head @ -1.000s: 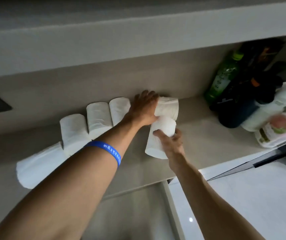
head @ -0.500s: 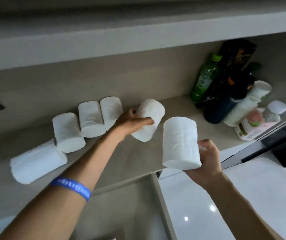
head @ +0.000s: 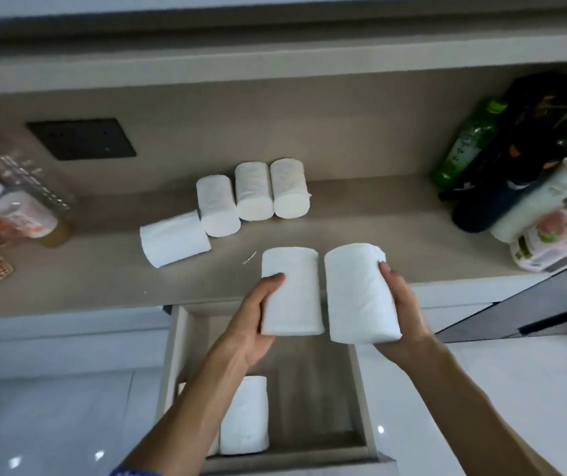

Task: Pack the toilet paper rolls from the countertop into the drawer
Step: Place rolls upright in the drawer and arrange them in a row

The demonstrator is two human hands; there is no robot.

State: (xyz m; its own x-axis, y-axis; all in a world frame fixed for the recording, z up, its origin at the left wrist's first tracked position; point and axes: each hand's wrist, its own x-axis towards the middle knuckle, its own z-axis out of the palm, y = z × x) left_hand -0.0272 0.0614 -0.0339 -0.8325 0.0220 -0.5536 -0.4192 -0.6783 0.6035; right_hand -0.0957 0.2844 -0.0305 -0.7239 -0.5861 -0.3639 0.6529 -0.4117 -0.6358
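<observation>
My left hand (head: 252, 317) grips a white toilet paper roll (head: 292, 290), and my right hand (head: 400, 310) grips a second roll (head: 357, 293). Both rolls hang side by side over the back of the open drawer (head: 362, 400), just in front of the countertop's front edge. One roll (head: 246, 415) lies in the drawer at its front left, partly hidden by my left forearm. Several more rolls (head: 254, 192) stand in a row at the back of the beige countertop (head: 395, 242), and one roll (head: 173, 238) lies on its side to their left.
Bottles and a white container (head: 515, 173) crowd the counter's right end. Packets and a clear bottle (head: 17, 204) sit at the left end. A dark socket panel (head: 81, 139) is on the back wall. An overhead cabinet edge runs across the top. White drawer fronts flank the open drawer.
Both hands have pulled their rolls back from the counter and down over the open drawer. The view has tilted down, so the drawer and the roll inside it now show.
</observation>
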